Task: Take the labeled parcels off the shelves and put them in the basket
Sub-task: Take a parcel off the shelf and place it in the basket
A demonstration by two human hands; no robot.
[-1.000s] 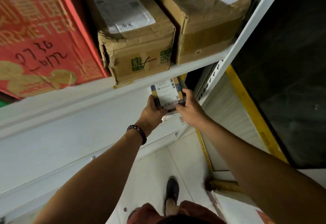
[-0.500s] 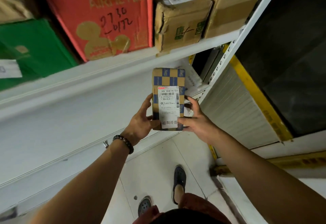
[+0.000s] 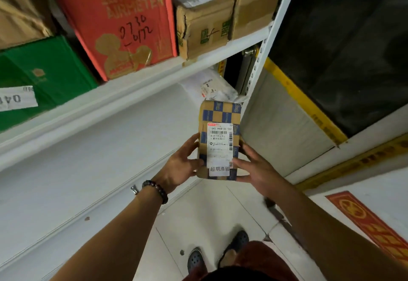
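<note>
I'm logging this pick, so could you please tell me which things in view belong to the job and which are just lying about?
Job:
checkered parcel, held by left hand and right hand
shelf
labeled brown box

Lying about:
red mat
beaded bracelet

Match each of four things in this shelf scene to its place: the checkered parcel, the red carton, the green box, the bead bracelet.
Things:
1. blue-and-tan checkered cardboard parcel
2. red printed cardboard carton
3. green cardboard box
4. dark bead bracelet

Places:
A. far left on the white metal shelf
B. on the left wrist
C. held between the left hand and right hand
D. on the shelf, with handwritten digits

Pairs: 1-C, 2-D, 3-A, 4-B
</note>
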